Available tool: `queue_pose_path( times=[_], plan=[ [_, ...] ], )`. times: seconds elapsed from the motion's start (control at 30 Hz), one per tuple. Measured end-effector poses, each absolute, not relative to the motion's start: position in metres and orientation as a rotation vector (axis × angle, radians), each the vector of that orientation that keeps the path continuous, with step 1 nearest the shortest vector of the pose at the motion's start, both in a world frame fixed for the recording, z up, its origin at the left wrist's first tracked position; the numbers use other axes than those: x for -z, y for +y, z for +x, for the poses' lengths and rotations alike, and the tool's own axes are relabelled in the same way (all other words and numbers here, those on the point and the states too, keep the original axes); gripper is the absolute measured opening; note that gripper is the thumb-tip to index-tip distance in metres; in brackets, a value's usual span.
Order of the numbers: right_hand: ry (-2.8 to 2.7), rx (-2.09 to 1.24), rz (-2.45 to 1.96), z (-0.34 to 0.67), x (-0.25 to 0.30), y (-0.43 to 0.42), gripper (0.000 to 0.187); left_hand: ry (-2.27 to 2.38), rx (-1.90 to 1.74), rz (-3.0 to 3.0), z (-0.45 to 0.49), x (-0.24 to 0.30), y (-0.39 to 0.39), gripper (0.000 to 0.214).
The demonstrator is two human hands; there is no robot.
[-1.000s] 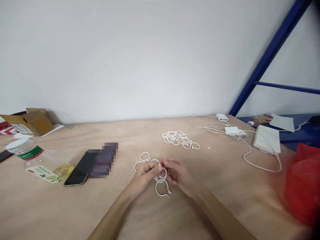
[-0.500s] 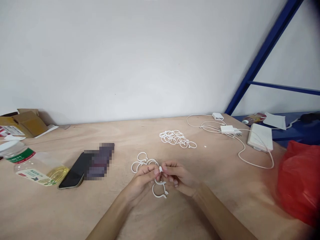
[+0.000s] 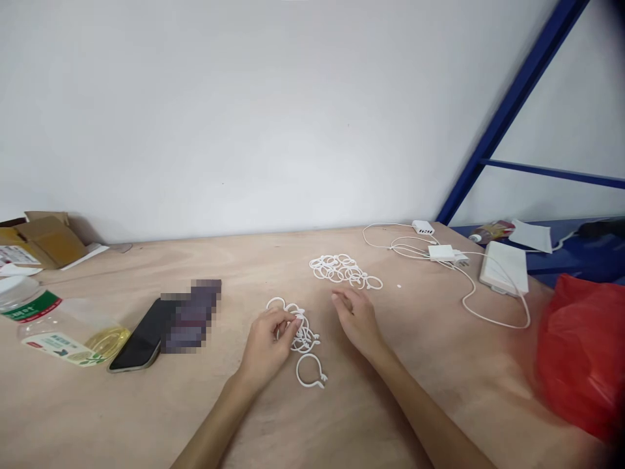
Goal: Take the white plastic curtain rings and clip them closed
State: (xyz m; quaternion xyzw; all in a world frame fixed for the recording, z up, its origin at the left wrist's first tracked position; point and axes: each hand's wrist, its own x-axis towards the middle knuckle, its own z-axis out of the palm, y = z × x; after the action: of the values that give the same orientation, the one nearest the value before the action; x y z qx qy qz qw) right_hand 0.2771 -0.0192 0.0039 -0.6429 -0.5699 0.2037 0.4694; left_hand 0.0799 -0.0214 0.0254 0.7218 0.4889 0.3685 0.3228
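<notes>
My left hand pinches a white plastic ring between thumb and forefinger, over a small cluster of similar rings partly hidden by the fingers. Closer to me, one unfastened ring lies by itself, its two clasp ends apart at the right. To the right of the cluster, my right hand hovers with fingers bent and slightly parted, and nothing shows in them. Just beyond its fingertips is a larger group of white rings, overlapping flat on the wooden table.
At left are a clear plastic jar, a phone, a pixelated item and a cardboard box. White cables and a charger, a white box and a red plastic bag stand right. A blue frame rises behind.
My hands have separated. The right has moved away to the right and loosened its fingers; the left has shifted slightly left, lowering onto the ring cluster.
</notes>
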Motion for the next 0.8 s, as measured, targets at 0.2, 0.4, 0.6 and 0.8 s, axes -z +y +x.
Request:
queue_pose_path(
  times=[0.2, 0.4, 0.6, 0.8],
  plan=[
    [-1.885, -0.052, -1.927, 0.288, 0.017, -0.010, 0.050, 1.388, -0.870, 2.225, 0.082, -0.012, -0.024, 0.017],
    [-1.934, 0.049, -1.952, 0.277, 0.012, -0.015, 0.044, 1.295, -0.939, 2.251, 0.085, -0.012, -0.027, 0.018],
    [-1.843, 0.025, -1.870, 0.278, 0.007, -0.016, 0.025, 1.244, -1.031, 2.148, 0.085, -0.014, -0.026, 0.015],
    [-1.702, 0.094, -1.943, 0.279, 0.005, -0.017, 0.028, 1.216, -1.050, 2.166, 0.085, -0.014, -0.028, 0.015]
  ],
)
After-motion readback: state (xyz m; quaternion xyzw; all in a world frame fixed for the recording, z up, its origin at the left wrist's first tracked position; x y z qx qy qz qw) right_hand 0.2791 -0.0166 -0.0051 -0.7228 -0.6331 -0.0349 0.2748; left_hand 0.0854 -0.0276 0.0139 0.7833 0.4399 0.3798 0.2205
